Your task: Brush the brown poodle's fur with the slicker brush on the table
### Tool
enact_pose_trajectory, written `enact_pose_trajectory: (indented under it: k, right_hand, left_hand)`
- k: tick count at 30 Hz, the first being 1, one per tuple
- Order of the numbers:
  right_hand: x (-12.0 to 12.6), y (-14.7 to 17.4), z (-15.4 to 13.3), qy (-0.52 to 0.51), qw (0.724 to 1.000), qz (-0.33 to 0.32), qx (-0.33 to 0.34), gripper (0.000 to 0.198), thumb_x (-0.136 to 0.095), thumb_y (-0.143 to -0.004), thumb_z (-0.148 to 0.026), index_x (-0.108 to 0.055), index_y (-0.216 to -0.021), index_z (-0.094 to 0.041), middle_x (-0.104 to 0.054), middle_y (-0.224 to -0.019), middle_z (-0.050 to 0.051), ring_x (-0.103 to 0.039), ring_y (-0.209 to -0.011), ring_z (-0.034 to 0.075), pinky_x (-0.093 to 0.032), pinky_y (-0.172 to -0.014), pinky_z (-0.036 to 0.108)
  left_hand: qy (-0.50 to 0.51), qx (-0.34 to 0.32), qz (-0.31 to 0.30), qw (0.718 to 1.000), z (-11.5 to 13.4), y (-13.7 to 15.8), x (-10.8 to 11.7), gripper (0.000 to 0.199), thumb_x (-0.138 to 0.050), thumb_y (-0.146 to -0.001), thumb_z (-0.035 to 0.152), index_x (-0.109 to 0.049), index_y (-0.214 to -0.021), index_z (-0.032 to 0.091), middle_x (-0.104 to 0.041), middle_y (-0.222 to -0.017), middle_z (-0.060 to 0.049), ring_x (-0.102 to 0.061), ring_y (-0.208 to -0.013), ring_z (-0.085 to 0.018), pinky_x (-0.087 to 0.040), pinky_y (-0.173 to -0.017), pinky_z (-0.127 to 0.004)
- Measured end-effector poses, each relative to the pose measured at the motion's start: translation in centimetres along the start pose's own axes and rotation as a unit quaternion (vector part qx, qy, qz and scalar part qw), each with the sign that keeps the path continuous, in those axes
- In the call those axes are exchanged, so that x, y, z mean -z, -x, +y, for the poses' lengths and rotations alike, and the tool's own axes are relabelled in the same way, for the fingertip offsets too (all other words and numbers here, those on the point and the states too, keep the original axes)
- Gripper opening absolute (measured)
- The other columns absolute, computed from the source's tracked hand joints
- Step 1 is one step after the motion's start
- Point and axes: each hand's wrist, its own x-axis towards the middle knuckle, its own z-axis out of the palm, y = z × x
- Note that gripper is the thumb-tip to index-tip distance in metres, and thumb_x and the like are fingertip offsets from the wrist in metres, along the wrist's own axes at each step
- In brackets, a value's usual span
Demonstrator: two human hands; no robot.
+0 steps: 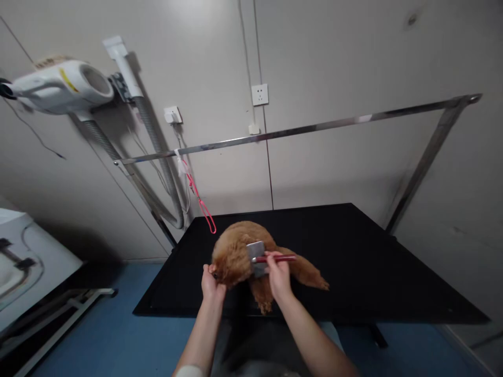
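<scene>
A curly brown dog (239,243) lies on the black grooming table (353,262), its head toward the left and its legs stretched toward the front and right. My left hand (212,285) is closed around the front of the dog's head, with the thumb and some fingers partly hidden by fur. In my right hand (279,277) is a slicker brush (257,256) with a dark red handle and a grey rectangular head. Its head rests against the fur at the dog's neck or shoulder; the bristles are hidden.
A metal rail (283,134) spans the back of the table, with a pink loop leash (206,214) hanging from it. On the wall at left are a white dryer (65,86) and its grey hose (157,141). A white tub (35,262) stands at far left.
</scene>
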Motion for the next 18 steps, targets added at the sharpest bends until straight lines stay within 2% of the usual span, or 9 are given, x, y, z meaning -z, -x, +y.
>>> enact_pose_trajectory:
  k: [2, 5, 6, 8, 10, 11, 14, 15, 18]
  right_hand:
    - [0.5, -0.7, -0.3, -0.006, 0.999, 0.04, 0.017, 0.017, -0.06, -0.078, -0.036, -0.054, -0.085, -0.022, -0.063, -0.097, 0.003, -0.06, -0.088, 0.019, -0.046, -0.079, 0.032]
    - [0.4, -1.6, -0.6, 0.009, 0.995, -0.093, -0.035, 0.021, -0.064, -0.074, -0.037, -0.056, -0.084, -0.02, -0.065, -0.094, 0.005, -0.061, -0.082, 0.019, -0.047, -0.071, 0.03]
    - [0.2, -2.1, -0.7, 0.006, 0.992, -0.109, -0.064, 0.023, -0.064, -0.074, -0.039, -0.055, -0.083, -0.02, -0.065, -0.09, 0.005, -0.062, -0.076, 0.019, -0.047, -0.065, 0.029]
    - [-0.2, -3.4, -1.0, -0.009, 0.996, -0.036, -0.075, 0.027, -0.061, -0.074, -0.044, -0.053, -0.082, -0.019, -0.066, -0.085, 0.005, -0.061, -0.069, 0.018, -0.045, -0.058, 0.027]
    - [-0.6, -4.7, -1.2, 0.0, 0.999, 0.045, -0.029, 0.028, -0.06, -0.074, -0.045, -0.053, -0.084, -0.02, -0.066, -0.087, 0.004, -0.061, -0.072, 0.018, -0.045, -0.059, 0.027]
    - [-0.8, -5.3, -1.3, 0.021, 0.999, 0.032, -0.01, 0.027, -0.061, -0.073, -0.043, -0.055, -0.085, -0.019, -0.066, -0.088, 0.004, -0.061, -0.074, 0.018, -0.045, -0.062, 0.027]
    - [-1.8, -6.6, -1.6, 0.095, 0.99, -0.105, -0.021, 0.025, -0.064, -0.071, -0.04, -0.058, -0.079, -0.017, -0.066, -0.08, 0.004, -0.06, -0.073, 0.018, -0.046, -0.066, 0.028]
    - [-2.1, -7.1, -1.8, 0.115, 0.987, -0.111, -0.027, 0.025, -0.063, -0.071, -0.04, -0.057, -0.076, -0.017, -0.065, -0.076, 0.004, -0.06, -0.071, 0.018, -0.046, -0.065, 0.028]
    - [-2.6, -8.4, -2.5, 0.154, 0.987, 0.001, 0.033, 0.023, -0.058, -0.074, -0.04, -0.055, -0.078, -0.018, -0.063, -0.075, 0.003, -0.058, -0.071, 0.018, -0.045, -0.068, 0.029]
  left_hand:
    - [-0.001, -0.003, -0.011, 1.0, 0.0, -0.2, 0.5, 0.034, -0.039, -0.089, 0.026, -0.03, -0.057, 0.019, -0.041, -0.049, 0.006, -0.045, -0.043, -0.01, -0.041, -0.051, -0.023]
    - [0.006, -0.012, -0.04, 0.999, -0.1, -0.5, 1.2, 0.035, -0.038, -0.089, 0.023, -0.029, -0.056, 0.019, -0.04, -0.048, 0.006, -0.043, -0.042, -0.009, -0.039, -0.05, -0.022]
    - [0.006, -0.009, -0.044, 0.999, -0.1, -0.7, 1.4, 0.035, -0.037, -0.089, 0.023, -0.029, -0.056, 0.019, -0.04, -0.048, 0.006, -0.044, -0.042, -0.009, -0.04, -0.051, -0.023]
    - [0.003, -0.005, -0.044, 0.999, 0.0, -0.8, 1.9, 0.036, -0.037, -0.09, 0.024, -0.03, -0.055, 0.019, -0.04, -0.048, 0.006, -0.046, -0.044, -0.01, -0.042, -0.054, -0.024]
    - [0.0, -0.018, -0.041, 0.999, 0.0, -0.9, 2.3, 0.037, -0.039, -0.09, 0.027, -0.03, -0.055, 0.018, -0.039, -0.048, 0.006, -0.045, -0.044, -0.009, -0.042, -0.055, -0.024]
    - [-0.002, -0.029, -0.04, 0.999, -0.1, -1.0, 2.5, 0.038, -0.042, -0.089, 0.029, -0.029, -0.055, 0.018, -0.038, -0.047, 0.006, -0.044, -0.043, -0.008, -0.041, -0.054, -0.023]
    - [-0.017, -0.056, -0.048, 0.997, -0.5, -1.1, 3.0, 0.041, -0.051, -0.084, 0.037, -0.03, -0.054, 0.018, -0.036, -0.048, 0.007, -0.041, -0.042, -0.007, -0.037, -0.051, -0.021]
    - [-0.021, -0.061, -0.051, 0.997, -0.6, -1.1, 3.1, 0.042, -0.052, -0.083, 0.038, -0.03, -0.054, 0.018, -0.037, -0.048, 0.007, -0.041, -0.042, -0.007, -0.037, -0.05, -0.021]
    - [-0.024, -0.061, -0.048, 0.997, -1.0, -1.0, 3.6, 0.042, -0.052, -0.083, 0.041, -0.032, -0.054, 0.018, -0.039, -0.048, 0.006, -0.043, -0.044, -0.008, -0.038, -0.051, -0.022]
